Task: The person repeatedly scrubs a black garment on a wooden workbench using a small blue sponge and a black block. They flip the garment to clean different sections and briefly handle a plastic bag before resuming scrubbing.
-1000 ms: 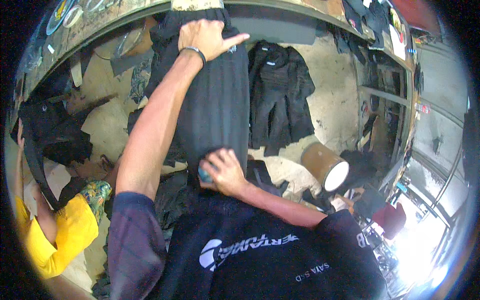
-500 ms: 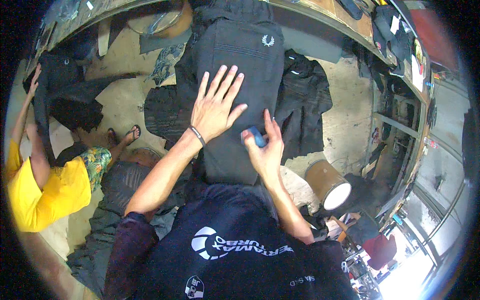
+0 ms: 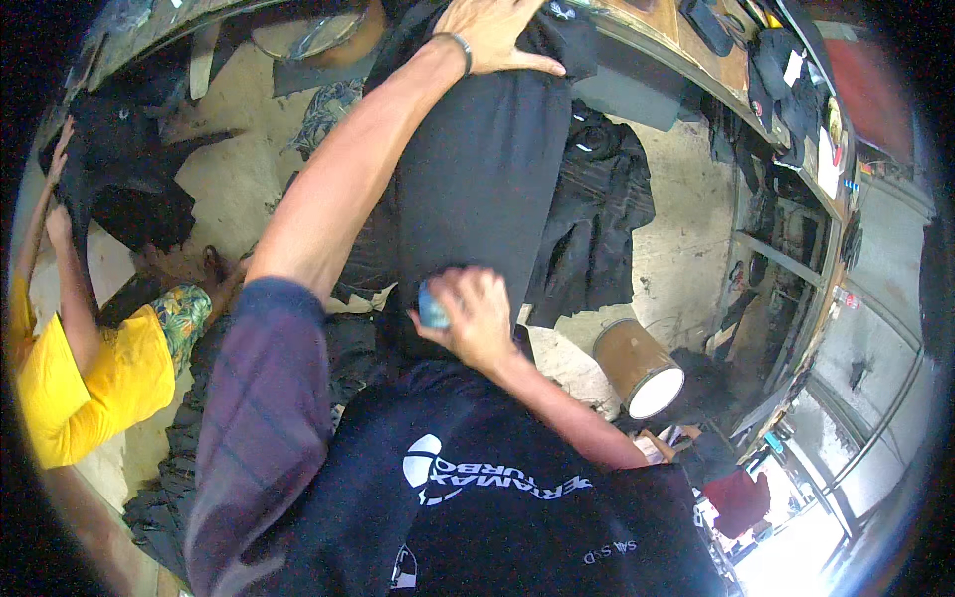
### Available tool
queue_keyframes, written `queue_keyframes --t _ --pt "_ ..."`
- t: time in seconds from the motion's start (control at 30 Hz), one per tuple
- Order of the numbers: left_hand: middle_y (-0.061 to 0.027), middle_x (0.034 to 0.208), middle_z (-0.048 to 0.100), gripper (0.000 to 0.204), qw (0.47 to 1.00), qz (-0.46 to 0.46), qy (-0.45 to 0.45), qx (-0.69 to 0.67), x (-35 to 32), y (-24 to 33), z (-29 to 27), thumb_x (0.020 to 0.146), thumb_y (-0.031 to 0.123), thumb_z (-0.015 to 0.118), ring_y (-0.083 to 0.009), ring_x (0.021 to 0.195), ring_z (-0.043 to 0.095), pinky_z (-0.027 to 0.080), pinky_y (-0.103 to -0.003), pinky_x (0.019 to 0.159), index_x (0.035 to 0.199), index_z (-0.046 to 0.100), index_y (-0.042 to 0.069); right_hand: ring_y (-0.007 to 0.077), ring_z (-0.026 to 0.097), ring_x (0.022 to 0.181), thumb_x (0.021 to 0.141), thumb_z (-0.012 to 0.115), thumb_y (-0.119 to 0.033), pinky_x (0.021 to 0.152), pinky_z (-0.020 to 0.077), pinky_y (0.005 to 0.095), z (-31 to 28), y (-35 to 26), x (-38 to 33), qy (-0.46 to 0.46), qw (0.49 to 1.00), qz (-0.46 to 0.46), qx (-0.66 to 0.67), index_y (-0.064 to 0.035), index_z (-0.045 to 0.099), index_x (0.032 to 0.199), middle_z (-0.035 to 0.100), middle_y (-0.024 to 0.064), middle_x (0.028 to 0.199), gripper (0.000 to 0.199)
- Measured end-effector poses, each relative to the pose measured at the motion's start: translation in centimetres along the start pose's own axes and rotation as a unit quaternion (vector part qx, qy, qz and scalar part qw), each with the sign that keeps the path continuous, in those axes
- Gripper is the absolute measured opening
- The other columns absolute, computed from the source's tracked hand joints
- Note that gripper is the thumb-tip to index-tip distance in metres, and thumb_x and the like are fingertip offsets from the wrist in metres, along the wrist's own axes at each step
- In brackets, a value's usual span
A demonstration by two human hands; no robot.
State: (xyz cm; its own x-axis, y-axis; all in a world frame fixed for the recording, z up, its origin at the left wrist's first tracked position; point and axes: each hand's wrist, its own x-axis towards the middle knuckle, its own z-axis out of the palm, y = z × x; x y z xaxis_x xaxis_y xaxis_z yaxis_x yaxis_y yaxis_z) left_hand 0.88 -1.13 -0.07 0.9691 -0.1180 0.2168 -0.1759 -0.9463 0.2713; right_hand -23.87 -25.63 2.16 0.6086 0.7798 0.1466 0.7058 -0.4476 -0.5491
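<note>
A black garment lies stretched lengthwise in front of me, with a small white emblem at its far end. My left hand rests on that far end, thumb stuck out and fingers apart, partly cut off by the picture's upper edge. Close to my body, my right hand grips a small rounded blue block and holds it against the garment's near end. Motion blurs the right fingers a little, and they cover part of the block.
Another black garment is on the floor to the right, beside a brown drum with a pale top. At the left, a person in a yellow shirt handles dark cloth. A wooden shelf runs along the far side.
My left hand has slid away from me to the garment's far end. My right hand has come nearer and leftward with the blue block.
</note>
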Motion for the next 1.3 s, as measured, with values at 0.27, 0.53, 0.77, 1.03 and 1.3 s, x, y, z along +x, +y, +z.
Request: queue_keyframes --t 0.27,0.53,0.77,1.03,1.3 --pt "-0.0159 0.103 0.080 0.086 0.987 -0.032 -0.130 0.092 5.2 -3.1 0.5 0.079 0.091 0.059 -0.0344 0.096 0.077 0.059 -0.047 0.080 0.109 0.081 0.014 0.0335 0.058 0.098 0.065 0.091 -0.028 0.080 0.0472 0.0470 2.0 4.0 5.4 0.014 0.999 0.033 -0.022 -0.0082 0.071 0.105 0.062 0.0114 0.104 0.049" --pt "-0.0191 0.105 0.079 0.086 0.996 -0.041 -0.030 0.078 5.5 -3.1 0.7 0.076 0.090 0.064 -0.0378 0.098 0.076 0.058 -0.051 0.087 0.108 0.082 0.013 0.0307 0.062 0.109 0.070 0.083 -0.034 0.090 0.0512 0.0484 0.8 -0.3 -4.7 -0.122 0.985 -0.107 0.064 -0.0115 0.073 0.110 0.068 0.0090 0.113 0.047" --pt "-0.0180 0.106 0.079 0.086 0.996 -0.049 -0.033 0.061 5.4 -3.1 0.7 0.075 0.088 0.066 -0.0375 0.098 0.076 0.058 -0.049 0.088 0.109 0.082 0.011 0.0317 0.062 0.111 0.060 0.094 -0.037 0.091 0.0512 0.0493 0.7 0.8 -4.0 -0.029 0.999 0.013 0.016 -0.0127 0.073 0.114 0.066 0.0088 0.117 0.062" --pt "-0.0167 0.104 0.080 0.083 0.995 -0.048 -0.043 0.081 5.2 -2.6 0.3 0.076 0.088 0.065 -0.0374 0.099 0.075 0.056 -0.050 0.090 0.110 0.083 0.014 0.0308 0.063 0.099 0.062 0.096 -0.030 0.087 0.0511 0.0495 -0.1 0.9 -5.3 -0.021 0.997 0.074 -0.010 -0.0122 0.076 0.105 0.067 0.0068 0.106 0.050" --pt "-0.0176 0.109 0.080 0.086 0.996 -0.052 -0.056 0.048 5.1 -3.1 -0.2 0.077 0.088 0.063 -0.0352 0.104 0.076 0.056 -0.049 0.091 0.111 0.082 0.011 0.0334 0.058 0.097 0.064 0.092 -0.030 0.080 0.0469 0.0474 -0.2 0.5 6.5 -0.054 0.998 -0.016 0.041 -0.0085 0.070 0.104 0.063 0.0094 0.102 0.050"
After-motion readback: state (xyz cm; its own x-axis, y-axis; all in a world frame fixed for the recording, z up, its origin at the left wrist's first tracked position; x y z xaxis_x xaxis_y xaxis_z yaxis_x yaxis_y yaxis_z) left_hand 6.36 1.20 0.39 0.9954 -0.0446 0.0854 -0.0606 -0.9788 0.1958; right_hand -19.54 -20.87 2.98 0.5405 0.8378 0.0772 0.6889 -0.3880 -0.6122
